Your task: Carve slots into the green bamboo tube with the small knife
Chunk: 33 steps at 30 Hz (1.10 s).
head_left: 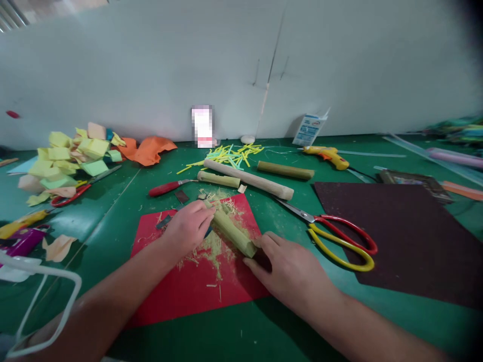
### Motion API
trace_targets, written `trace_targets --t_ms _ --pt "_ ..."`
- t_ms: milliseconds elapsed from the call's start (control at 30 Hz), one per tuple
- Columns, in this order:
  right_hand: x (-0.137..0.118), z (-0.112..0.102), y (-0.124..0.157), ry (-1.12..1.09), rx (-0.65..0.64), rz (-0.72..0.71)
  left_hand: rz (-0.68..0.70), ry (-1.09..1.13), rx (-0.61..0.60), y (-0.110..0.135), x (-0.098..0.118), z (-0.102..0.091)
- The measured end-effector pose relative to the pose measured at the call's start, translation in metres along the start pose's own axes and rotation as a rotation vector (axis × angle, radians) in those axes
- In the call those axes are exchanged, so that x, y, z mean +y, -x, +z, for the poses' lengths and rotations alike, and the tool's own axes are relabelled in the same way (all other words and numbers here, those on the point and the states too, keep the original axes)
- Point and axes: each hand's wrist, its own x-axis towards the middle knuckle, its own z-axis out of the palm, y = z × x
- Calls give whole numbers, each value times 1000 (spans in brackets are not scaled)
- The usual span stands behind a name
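A short green bamboo piece (233, 232) lies across a red sheet (196, 286) covered with pale shavings (211, 246). My right hand (289, 269) is closed around its near end. My left hand (187, 226) is closed at its far end, pinching a small dark blade (168, 221) against it. Both forearms reach in from the bottom of the view.
On the green table lie a long wooden stick (249, 179), two more bamboo pieces (286, 170) (219, 179), a red-handled knife (166, 188), red-and-yellow scissors (335, 236), a yellow glue gun (327, 155), a dark sheet (403, 236), and a pile of paper squares (71, 161) at left.
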Motion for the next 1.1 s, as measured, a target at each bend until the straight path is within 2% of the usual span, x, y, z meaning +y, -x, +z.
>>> trace_targets --t_ms 133,267,433,567,700,867,1000,1100 --pt "-1 -1 0 -9 -6 19 -46 -75 56 -1 -1 0" --pt "-1 -2 0 -9 -31 15 -28 -38 10 -2 -1 1" --pt "-1 -1 0 -5 -5 15 -42 -54 60 0 1 0" --pt "-1 -1 1 6 5 0 0 -3 -11 -1 3 -2" --pt "-2 -2 0 3 20 -4 -59 -80 44 -1 1 -3" --pt "-2 -2 0 5 19 -11 33 -54 -14 0 1 0" --pt "-2 -2 0 -2 9 3 -13 -99 30 0 7 1" --pt "-3 -2 0 17 -4 10 44 -44 -62 4 18 3"
